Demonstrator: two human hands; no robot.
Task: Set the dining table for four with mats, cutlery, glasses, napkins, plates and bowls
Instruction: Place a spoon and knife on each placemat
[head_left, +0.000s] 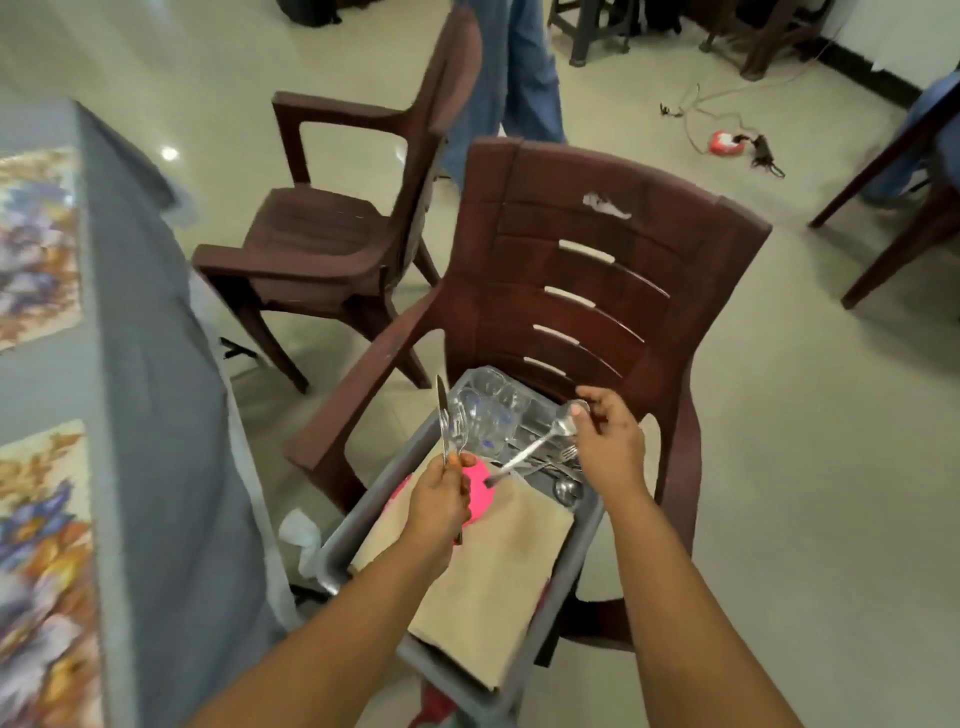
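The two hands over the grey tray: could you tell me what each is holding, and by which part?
The left hand pinches a knife and fork together by their handles. The right hand holds a spoon at its bowl end, handle pointing down toward the tray.

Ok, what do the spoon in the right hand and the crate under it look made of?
Spoon: polished metal, probably steel, judging by its bright mirror-like glints. Crate: looks like moulded grey plastic, matte, with thick rounded rims.

two brown plastic chairs (332, 239) stand on the tiled floor (779, 415), a red extension socket (727, 143) beyond.
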